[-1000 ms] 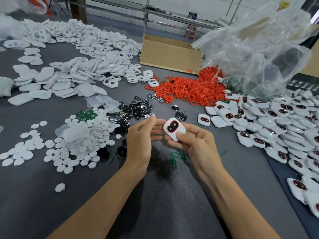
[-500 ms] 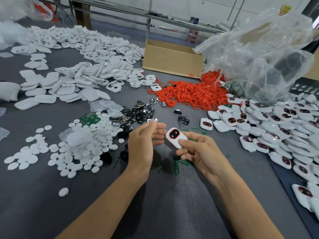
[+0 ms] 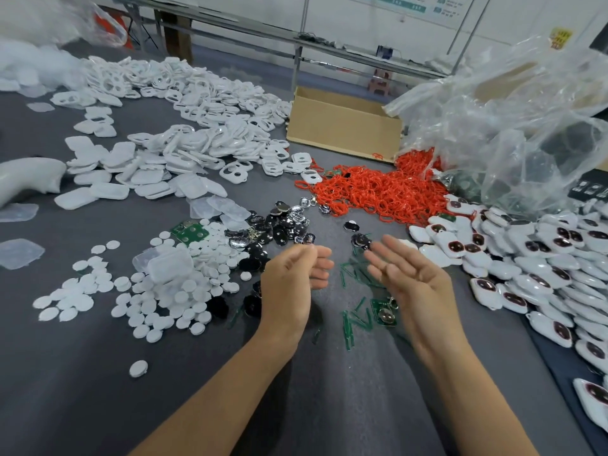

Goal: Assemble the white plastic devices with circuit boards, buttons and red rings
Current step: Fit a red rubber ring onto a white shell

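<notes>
My left hand (image 3: 291, 279) hovers over the grey table with fingers loosely curled and nothing in them. My right hand (image 3: 408, 274) is beside it, palm up, fingers straight, empty. Under the right hand lies a green circuit board (image 3: 383, 312) with a metal disc. A heap of red rings (image 3: 378, 192) lies beyond the hands. Assembled white devices (image 3: 543, 258) with dark red-ringed windows are piled at the right. White round buttons (image 3: 184, 291) spread out at the left, with black and silver parts (image 3: 283, 225) behind my left hand. White shells (image 3: 197, 139) cover the far left.
A cardboard box (image 3: 342, 130) stands behind the rings. A crumpled clear plastic bag (image 3: 510, 126) rises at the back right. Green plastic strips (image 3: 352, 320) are scattered between my hands. Another green circuit board (image 3: 192, 232) lies among the buttons.
My right hand has let go of the assembled white device and opened, palm up. My left hand has drawn back a little. The device is no longer between the hands.
</notes>
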The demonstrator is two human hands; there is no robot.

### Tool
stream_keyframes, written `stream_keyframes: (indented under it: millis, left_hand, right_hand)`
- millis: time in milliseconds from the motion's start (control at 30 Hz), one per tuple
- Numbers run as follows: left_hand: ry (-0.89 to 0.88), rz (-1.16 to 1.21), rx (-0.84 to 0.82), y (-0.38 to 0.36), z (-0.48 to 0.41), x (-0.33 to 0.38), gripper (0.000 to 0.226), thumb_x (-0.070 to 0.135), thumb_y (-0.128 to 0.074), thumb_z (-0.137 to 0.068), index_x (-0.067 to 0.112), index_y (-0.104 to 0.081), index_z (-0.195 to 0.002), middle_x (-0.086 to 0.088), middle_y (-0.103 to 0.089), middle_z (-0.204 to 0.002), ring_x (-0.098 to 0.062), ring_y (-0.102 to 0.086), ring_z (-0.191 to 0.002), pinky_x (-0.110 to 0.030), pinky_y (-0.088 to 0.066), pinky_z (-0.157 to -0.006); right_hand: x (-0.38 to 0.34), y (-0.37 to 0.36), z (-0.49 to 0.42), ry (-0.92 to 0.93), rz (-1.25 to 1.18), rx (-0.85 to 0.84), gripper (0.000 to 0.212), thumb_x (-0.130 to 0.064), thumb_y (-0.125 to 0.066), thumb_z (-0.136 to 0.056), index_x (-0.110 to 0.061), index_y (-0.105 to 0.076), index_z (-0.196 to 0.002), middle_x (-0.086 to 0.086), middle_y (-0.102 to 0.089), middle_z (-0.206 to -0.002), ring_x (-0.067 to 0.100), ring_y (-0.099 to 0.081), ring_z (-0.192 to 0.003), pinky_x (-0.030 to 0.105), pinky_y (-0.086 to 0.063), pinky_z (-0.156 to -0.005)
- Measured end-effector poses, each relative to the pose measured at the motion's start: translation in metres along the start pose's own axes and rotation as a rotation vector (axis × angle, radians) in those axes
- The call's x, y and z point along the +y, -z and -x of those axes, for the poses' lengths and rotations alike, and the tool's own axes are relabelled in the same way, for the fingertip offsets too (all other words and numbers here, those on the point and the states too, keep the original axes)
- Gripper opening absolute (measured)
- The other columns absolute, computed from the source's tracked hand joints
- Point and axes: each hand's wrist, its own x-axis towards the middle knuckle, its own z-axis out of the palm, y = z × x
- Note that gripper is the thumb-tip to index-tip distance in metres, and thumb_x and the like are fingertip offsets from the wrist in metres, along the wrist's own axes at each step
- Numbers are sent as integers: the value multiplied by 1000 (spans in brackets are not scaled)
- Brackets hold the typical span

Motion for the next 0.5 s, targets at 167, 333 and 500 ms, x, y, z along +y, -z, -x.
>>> stream_keyframes:
  millis: [167, 333, 500]
  left_hand:
    - [-54, -183, -12, -1, 4, -2, 28, -3, -52, -90, 16, -71, -82, 0, -71, -75, -6, -65, -66, -19, -52, -61]
    - [-112, -332, -59, -4, 7, -6, 28, 0, -53, -88, 20, -70, -79, 6, -69, -69, -2, -59, -61, -27, -52, -67]
    - [-145, -361, -57, -3, 8, -4, 49, -9, -47, -82, 31, -59, -57, 13, -53, -49, -3, -43, -46, -12, -31, -47]
  right_hand:
    - [-23, -38, -12, 129, 362, -156, 35, 14, -45, -91, -6, -62, -113, 10, -70, -107, 13, -68, -99, 22, -54, -86]
    - [-40, -119, -74, 341, 908, -461, 33, 5, -54, -88, -7, -64, -118, 2, -68, -112, 10, -63, -104, 13, -45, -93]
    - [8, -194, -141, 325, 1385, -689, 49, -4, -44, -91, -3, -41, -140, 15, -46, -142, 24, -52, -115, 27, -48, -88]
